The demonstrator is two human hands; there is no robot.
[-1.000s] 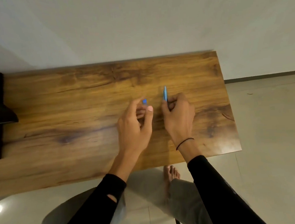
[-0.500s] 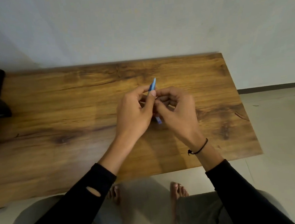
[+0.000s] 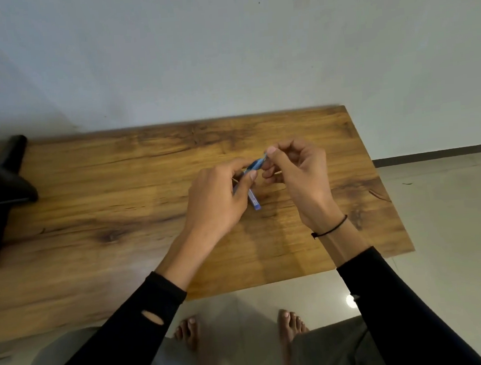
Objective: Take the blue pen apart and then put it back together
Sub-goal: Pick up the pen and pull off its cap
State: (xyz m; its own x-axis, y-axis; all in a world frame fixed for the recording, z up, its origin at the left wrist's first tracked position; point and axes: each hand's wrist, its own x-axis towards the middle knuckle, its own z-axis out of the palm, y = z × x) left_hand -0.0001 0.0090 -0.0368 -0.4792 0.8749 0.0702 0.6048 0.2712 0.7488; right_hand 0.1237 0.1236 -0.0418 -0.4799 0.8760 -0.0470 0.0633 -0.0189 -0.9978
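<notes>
Both hands are working above the middle of the wooden surface, toward its right end. The left hand is curling around the blue pen, gripping its barrel, whose lower end is poking out below the palm. The right hand is pinching the pen's upper tip between thumb and forefinger.

Both hands hold the pen above the table.
</notes>
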